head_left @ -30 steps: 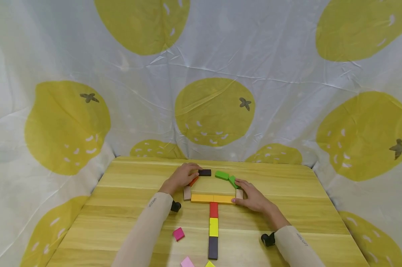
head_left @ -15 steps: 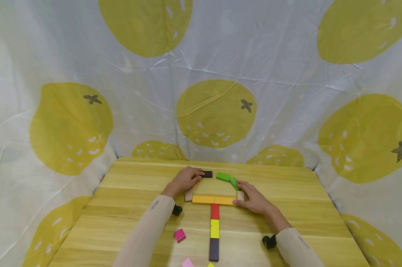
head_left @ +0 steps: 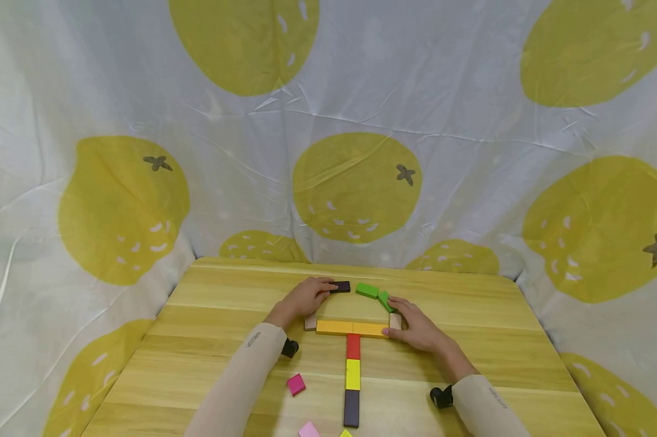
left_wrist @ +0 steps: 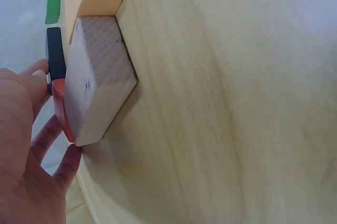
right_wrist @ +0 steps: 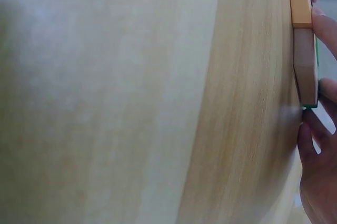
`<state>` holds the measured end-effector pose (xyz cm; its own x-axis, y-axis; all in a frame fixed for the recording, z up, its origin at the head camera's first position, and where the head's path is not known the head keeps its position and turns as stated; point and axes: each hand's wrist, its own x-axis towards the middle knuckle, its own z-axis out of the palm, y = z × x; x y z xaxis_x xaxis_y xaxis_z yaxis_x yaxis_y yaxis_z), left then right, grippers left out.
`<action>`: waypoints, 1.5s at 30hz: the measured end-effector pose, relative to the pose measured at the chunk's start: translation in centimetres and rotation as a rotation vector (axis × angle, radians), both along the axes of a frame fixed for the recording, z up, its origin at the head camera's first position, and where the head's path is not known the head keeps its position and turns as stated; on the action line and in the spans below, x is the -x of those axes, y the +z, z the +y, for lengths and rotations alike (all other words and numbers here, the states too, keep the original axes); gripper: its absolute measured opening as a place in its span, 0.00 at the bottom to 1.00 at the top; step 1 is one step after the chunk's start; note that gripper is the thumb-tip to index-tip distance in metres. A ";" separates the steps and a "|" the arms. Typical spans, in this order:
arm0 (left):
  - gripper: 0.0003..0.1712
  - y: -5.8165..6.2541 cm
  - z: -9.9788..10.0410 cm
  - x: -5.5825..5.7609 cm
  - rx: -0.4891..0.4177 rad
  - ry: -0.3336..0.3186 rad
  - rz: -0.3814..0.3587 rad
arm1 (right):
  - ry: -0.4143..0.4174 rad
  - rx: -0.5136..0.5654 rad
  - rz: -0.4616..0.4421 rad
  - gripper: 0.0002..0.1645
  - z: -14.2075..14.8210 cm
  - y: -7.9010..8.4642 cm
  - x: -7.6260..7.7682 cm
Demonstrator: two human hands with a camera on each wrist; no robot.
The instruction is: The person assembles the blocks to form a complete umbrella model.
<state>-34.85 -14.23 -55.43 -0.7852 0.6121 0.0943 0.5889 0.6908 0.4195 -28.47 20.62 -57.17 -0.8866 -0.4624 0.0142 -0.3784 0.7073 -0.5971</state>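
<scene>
In the head view my left hand (head_left: 303, 297) is at the left of a ring of blocks, its thumb and index finger pinching one end of a black block (head_left: 341, 286). In the left wrist view its other fingers bend beside an orange-red block (left_wrist: 61, 109) and a plain wood block (left_wrist: 97, 76). My right hand (head_left: 420, 328) rests at the other side with fingers spread. Its index fingertip is right by the slanted green block (head_left: 385, 301), its thumb at the end of the yellow-orange bar (head_left: 370, 329), beside another plain wood block (head_left: 395, 321).
A second green block (head_left: 367, 290) lies near the black one. Below the bar runs a column of red (head_left: 353, 346), yellow (head_left: 352, 374) and dark (head_left: 352, 408) blocks. A magenta block (head_left: 296, 384) and a pink block (head_left: 309, 430) lie loose. A lemon-print curtain (head_left: 241, 170) hangs behind the table.
My left hand has slid slightly right along the black block and now covers the orange-red block in the head view. My right hand stays put. The head view has shifted slightly.
</scene>
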 end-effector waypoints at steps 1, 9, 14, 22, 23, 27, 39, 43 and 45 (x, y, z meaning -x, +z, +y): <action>0.20 0.0 0.0 0.0 -0.002 -0.003 0.007 | 0.001 0.001 0.004 0.52 0.0 0.0 0.0; 0.21 0.0 -0.1 -0.5 0.010 0.011 0.003 | 0.009 0.005 0.018 0.52 0.0 0.0 0.1; 0.22 0.1 -0.1 -0.9 0.009 0.023 -0.014 | 0.012 0.006 0.020 0.52 0.0 -0.1 0.0; 0.23 -0.8 -0.3 -0.7 0.010 0.016 0.004 | 0.008 -0.003 0.012 0.52 0.1 0.0 -0.1; 0.23 -0.8 -0.4 -0.7 0.013 0.013 0.005 | 0.008 -0.006 0.013 0.52 0.1 0.1 -0.1; 0.25 -0.5 -0.6 -0.9 0.021 -0.001 -0.020 | 0.010 -0.009 0.005 0.52 0.0 0.2 -0.1; 0.33 -0.4 -1.8 -1.9 -0.047 0.031 -0.112 | 0.004 0.001 0.018 0.49 0.0 0.4 0.1; 0.33 -0.4 -2.0 -2.1 -0.040 0.035 -0.115 | 0.002 -0.035 0.024 0.48 -0.3 0.4 0.3; 0.32 -0.4 -2.0 -2.1 -0.023 0.036 -0.110 | 0.004 -0.059 0.026 0.48 -0.5 0.4 0.4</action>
